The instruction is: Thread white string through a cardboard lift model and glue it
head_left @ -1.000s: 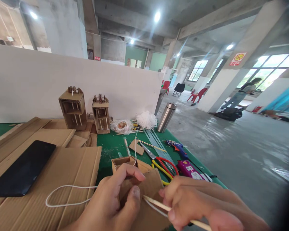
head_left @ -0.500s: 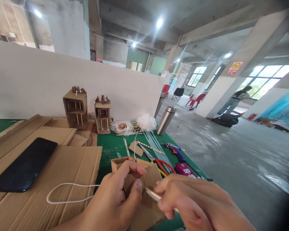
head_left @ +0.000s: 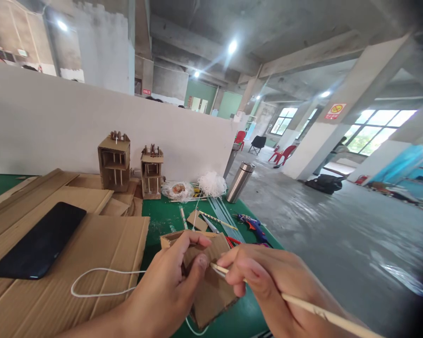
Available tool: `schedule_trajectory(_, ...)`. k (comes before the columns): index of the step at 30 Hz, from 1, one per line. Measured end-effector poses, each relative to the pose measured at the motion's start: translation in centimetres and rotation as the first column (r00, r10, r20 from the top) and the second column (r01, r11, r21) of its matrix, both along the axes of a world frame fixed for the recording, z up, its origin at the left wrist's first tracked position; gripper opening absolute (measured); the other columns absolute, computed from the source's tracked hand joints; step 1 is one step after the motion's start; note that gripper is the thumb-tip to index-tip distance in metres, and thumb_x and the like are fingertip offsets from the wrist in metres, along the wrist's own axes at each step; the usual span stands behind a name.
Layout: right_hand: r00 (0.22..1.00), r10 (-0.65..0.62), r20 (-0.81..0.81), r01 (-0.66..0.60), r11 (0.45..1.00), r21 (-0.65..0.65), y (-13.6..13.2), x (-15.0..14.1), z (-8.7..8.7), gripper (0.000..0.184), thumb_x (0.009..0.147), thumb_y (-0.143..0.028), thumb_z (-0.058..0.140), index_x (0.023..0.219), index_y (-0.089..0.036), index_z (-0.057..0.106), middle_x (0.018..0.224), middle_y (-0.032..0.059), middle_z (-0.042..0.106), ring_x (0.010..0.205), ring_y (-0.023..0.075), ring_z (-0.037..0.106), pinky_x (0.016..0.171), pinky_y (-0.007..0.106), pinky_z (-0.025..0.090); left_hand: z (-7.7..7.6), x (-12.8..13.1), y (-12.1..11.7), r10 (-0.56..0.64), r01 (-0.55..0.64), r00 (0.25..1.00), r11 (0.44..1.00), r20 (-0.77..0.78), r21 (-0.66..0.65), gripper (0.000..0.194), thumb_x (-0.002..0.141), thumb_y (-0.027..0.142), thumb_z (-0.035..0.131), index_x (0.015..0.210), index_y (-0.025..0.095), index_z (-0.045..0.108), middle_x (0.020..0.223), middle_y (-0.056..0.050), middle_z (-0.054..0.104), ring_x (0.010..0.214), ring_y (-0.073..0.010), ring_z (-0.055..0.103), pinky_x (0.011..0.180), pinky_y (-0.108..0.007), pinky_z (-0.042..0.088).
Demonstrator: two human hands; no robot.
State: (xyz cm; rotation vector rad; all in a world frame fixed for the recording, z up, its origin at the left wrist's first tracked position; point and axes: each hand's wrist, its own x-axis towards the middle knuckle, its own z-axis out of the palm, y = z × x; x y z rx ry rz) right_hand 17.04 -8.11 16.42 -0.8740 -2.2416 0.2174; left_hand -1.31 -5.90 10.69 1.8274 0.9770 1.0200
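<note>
A small brown cardboard box [head_left: 215,298] is in front of me, tilted, with an open edge at its upper left. My left hand [head_left: 172,281] grips its left side, thumb and index finger curled over the upper face; the other fingers are hidden. My right hand [head_left: 261,281] is closed around a thin wooden stick [head_left: 313,310], held like a pen. Its tip points at the cardboard close to my left thumb; whether it touches cannot be made out. White string [head_left: 91,295] loops out left of my left wrist, and another strand rises behind the box toward a tangled string bundle [head_left: 212,184].
On the green table [head_left: 155,223] lie cardboard sheets [head_left: 116,244] with a black phone [head_left: 38,239]. Behind stand two cardboard models [head_left: 114,162] and a steel flask [head_left: 240,183]. Scissors [head_left: 211,224], partly covered, and a glue gun [head_left: 254,227] lie beyond my right hand.
My right hand has shifted slightly left and up, and the stick's long rear part now shows. The box appears turned a little. My view has shifted slightly; the purple packet is now mostly covered.
</note>
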Motion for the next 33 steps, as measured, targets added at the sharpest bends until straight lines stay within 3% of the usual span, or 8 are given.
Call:
schedule_trajectory(7,0.992,0.08,0.096,-0.077,0.996,-0.037,0.3,0.3,0.8,0.044,0.108,-0.032,0.029,0.075,-0.018,0.054,0.07,0.0031,0.063,0.062,0.012,0.059,0.058,0.024,0.045,0.0,0.1,0.1,-0.015,0.015,1.0,0.999,0.02,-0.03,0.025,0.1,0.037,0.042,0.113,0.02,0.056,0.099,-0.007,0.07,0.097,-0.0206,0.067,0.084,-0.029,0.055)
schedule_trajectory(12,0.978,0.042,0.203,-0.036,0.999,-0.032,0.8,0.3,0.9,0.047,0.108,-0.034,0.027,0.076,-0.018,0.056,0.068,0.002,0.062,0.061,0.0121,0.059,0.058,0.024,0.044,-0.4,0.1,0.3,-0.075,0.075,0.996,0.997,0.04,-0.003,0.027,0.1,0.037,0.041,0.116,0.02,0.054,0.117,-0.011,0.065,0.101,-0.0211,0.064,0.09,-0.033,0.053)
schedule_trajectory(16,0.99,0.055,0.127,-0.048,0.997,-0.056,1.1,0.5,0.3,0.049,0.108,-0.038,0.025,0.076,-0.018,0.057,0.074,0.0039,0.065,0.067,0.0132,0.061,0.062,0.025,0.046,-0.6,-0.1,0.5,-0.111,0.115,0.989,0.992,0.093,-0.044,0.027,0.1,0.039,0.042,0.118,0.021,0.052,0.123,-0.011,0.06,0.113,-0.0243,0.057,0.095,-0.036,0.049)
schedule_trajectory(21,0.997,-0.041,0.067,0.056,0.968,-0.244,1.5,1.3,-0.2,0.044,0.107,-0.045,0.03,0.081,-0.021,0.057,0.073,0.0007,0.063,0.067,0.0129,0.058,0.063,0.025,0.044,0.1,-0.6,0.7,-0.214,0.273,0.939,0.94,0.27,-0.203,0.035,0.099,0.039,0.043,0.131,0.023,0.043,0.125,-0.01,0.056,0.107,-0.0238,0.056,0.091,-0.038,0.047)
schedule_trajectory(25,0.995,-0.058,0.087,0.088,0.911,-0.402,2.0,2.1,0.2,0.043,0.105,-0.048,0.032,0.083,-0.022,0.059,0.072,0.0,0.061,0.063,0.0124,0.055,0.057,0.025,0.041,0.3,-0.9,1.1,-0.233,0.363,0.883,0.889,0.407,-0.279,0.046,0.088,0.027,0.052,0.132,0.023,0.041,0.115,-0.007,0.055,0.096,-0.0206,0.053,0.08,-0.033,0.046)
schedule_trajectory(28,0.996,-0.051,0.073,0.077,0.904,-0.421,2.3,2.4,0.3,0.034,0.103,-0.045,0.043,0.086,-0.022,0.062,0.073,0.001,0.063,0.063,0.013,0.057,0.053,0.024,0.042,0.1,-0.9,1.4,-0.227,0.415,0.85,0.845,0.475,-0.338,0.05,0.083,0.023,0.054,0.13,0.024,0.04,0.104,-0.004,0.057,0.089,-0.0187,0.052,0.075,-0.031,0.044)
schedule_trajectory(33,0.998,-0.051,0.037,0.061,0.934,-0.352,2.8,2.9,-0.3,0.02,0.101,-0.034,0.049,0.101,-0.025,0.068,0.091,0.0042,0.071,0.076,0.0152,0.066,0.055,0.023,0.05,-0.3,-0.7,2.0,-0.232,0.432,0.824,0.847,0.517,-0.309,0.042,0.085,0.021,0.056,0.126,0.023,0.046,0.106,-0.004,0.058,0.098,-0.02,0.054,0.082,-0.031,0.043)
